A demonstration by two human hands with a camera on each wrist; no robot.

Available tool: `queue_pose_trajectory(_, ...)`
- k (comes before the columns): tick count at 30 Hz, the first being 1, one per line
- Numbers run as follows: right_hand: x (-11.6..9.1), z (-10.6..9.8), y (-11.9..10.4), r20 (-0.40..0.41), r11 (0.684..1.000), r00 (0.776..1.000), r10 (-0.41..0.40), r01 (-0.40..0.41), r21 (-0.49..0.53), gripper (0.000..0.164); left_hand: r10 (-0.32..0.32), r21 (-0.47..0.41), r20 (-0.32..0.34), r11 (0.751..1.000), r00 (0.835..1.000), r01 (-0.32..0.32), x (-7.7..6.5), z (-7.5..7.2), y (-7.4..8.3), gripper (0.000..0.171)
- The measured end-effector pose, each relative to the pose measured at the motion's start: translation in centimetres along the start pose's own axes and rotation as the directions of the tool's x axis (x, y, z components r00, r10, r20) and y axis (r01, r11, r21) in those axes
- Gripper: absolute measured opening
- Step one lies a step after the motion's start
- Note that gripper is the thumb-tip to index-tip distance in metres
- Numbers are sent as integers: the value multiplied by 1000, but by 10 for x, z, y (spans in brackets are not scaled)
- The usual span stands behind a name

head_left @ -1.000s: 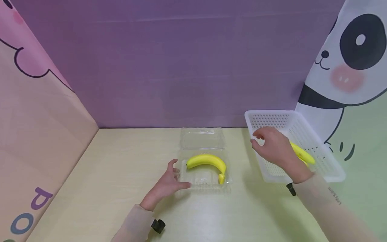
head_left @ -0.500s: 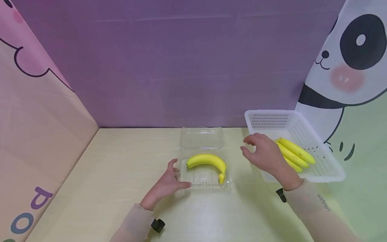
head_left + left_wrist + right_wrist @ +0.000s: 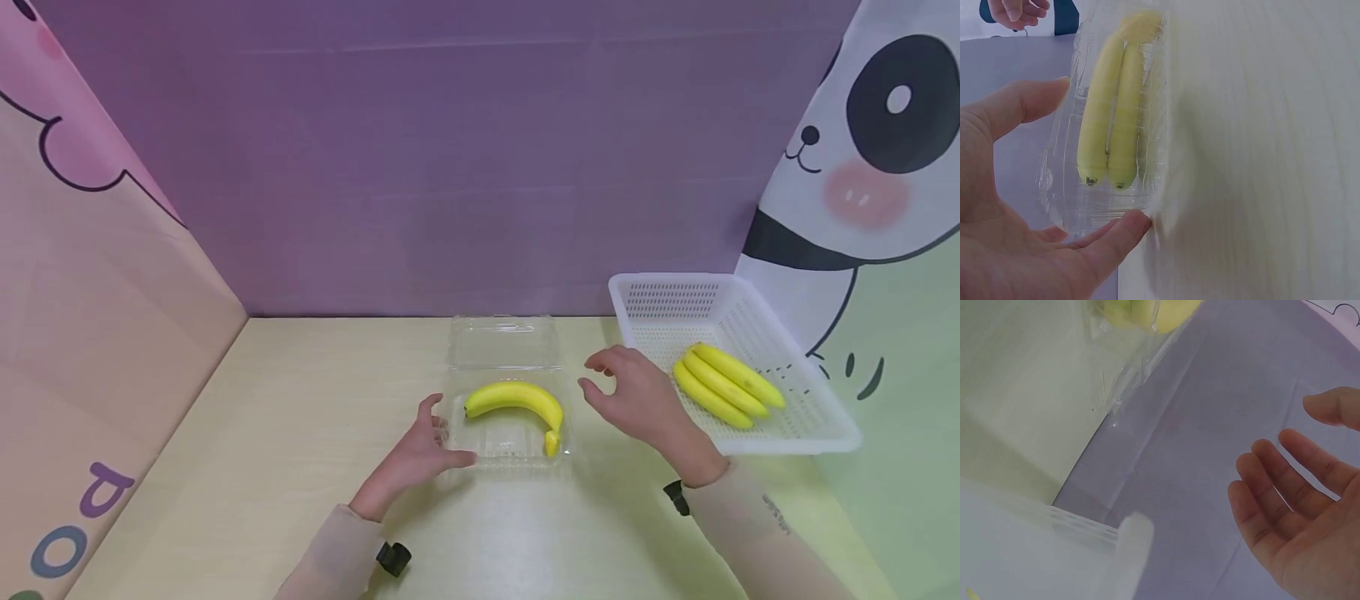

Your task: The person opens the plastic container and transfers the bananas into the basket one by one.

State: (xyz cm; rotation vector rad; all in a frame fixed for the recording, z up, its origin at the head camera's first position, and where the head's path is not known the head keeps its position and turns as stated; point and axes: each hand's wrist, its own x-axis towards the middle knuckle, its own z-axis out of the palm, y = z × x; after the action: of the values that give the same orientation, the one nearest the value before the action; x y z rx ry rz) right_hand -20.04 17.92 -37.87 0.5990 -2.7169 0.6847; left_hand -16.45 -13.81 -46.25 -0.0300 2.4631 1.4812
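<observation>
A purple fabric backdrop (image 3: 480,167) stands at twelve o'clock behind the wood-grain table (image 3: 300,417). Taking the clear plastic clamshell box as centre, the white perforated plastic basket (image 3: 671,302) sits at three o'clock. The clamshell box (image 3: 495,440) lies with its lid (image 3: 504,343) folded back toward twelve. Between box and basket hangs the right hand (image 3: 637,400), fingers loosely bent, thumb apart from them. At eight o'clock the left hand (image 3: 422,450) grips the box's end between thumb and fingers. Three joined yellow bananas (image 3: 723,387) lie in the basket; another banana bunch (image 3: 517,393) lies inside the box.
</observation>
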Motion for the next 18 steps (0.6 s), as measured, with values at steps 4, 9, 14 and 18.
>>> queue_pose_trajectory(4,0,9,-1,2,1000,1000,-4,4,19,22,-5,3,0,1000,1000,5,0,0,-1,114)
queue_pose_trajectory(9,-1,18,-3,17,999,1000,3,-3,32,21,-5,1,-2,1000,1000,5,0,0,-1,114)
queue_pose_trajectory(14,-1,26,-4,40,999,999,2,-3,35,21,1,0,2,1000,1000,-1,1,0,-1,114)
queue_pose_trajectory(18,0,31,-5,48,999,999,-14,13,37,21,-2,-8,4,1000,1000,2,2,1,-1,115)
